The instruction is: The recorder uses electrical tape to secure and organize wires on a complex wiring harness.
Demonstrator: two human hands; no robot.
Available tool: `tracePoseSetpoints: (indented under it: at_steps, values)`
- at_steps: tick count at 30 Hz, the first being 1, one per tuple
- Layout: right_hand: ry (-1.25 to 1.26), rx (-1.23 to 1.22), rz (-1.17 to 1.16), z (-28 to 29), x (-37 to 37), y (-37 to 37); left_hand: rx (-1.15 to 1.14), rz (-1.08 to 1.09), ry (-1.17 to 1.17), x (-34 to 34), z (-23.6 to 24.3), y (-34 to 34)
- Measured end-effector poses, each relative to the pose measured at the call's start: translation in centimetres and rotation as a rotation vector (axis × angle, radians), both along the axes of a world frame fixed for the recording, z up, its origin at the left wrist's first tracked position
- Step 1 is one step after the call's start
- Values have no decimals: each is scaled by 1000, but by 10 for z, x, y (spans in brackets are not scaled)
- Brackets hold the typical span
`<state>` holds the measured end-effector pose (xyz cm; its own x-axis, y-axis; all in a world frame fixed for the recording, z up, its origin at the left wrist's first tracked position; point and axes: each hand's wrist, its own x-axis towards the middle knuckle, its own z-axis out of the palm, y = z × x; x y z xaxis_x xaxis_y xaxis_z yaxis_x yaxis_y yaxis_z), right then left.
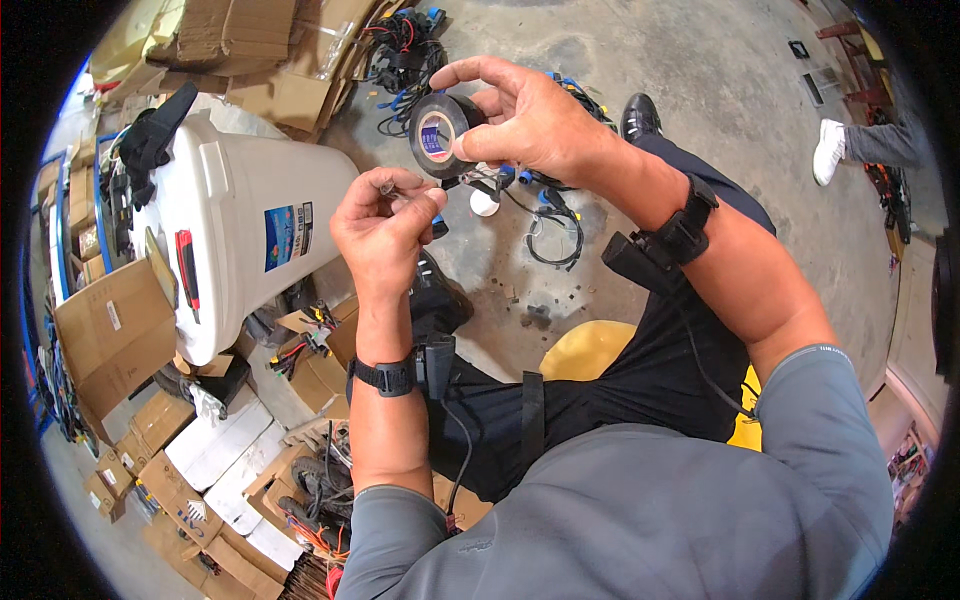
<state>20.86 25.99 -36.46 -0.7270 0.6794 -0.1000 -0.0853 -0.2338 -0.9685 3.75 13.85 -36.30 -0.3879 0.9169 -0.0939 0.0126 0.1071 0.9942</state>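
Observation:
My right hand (545, 125) holds a roll of black electrical tape (416, 133) on edge, thumb on its near face and forefinger stretched past its top. Close below, on the left, my left hand (385, 230) is closed in a pinch between thumb and fingers. From that pinch a thin dark cable (482, 182) runs to the right, under the tape roll. What exactly lies between the left fingertips is partly hidden by the thumb. Both hands are in the air above the concrete floor, the roll nearly touching the left fingers.
A large white plastic tub (260, 160) stands at the left, a red utility knife (187, 270) on it. Bundled cables (400, 65) and a coiled cable (555, 250) lie on the floor. Cardboard boxes (115, 335) crowd the left. A person's white shoe (828, 152) shows at right.

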Motion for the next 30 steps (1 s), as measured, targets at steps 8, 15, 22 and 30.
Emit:
tracePoseSetpoints:
  at_steps: [8,15,22,30]
  values:
    - [138,51,-77,-14,-4,-3,-25,87,-64,-2,-4,3]
    - [167,113,-89,-20,-4,2,-62,-12,-56,4,-8,6]
    - [12,74,20,-5,3,-1,-60,94,-135,3,-10,7]
    - [-74,476,89,-8,5,-22,-104,181,-186,-7,-8,4]
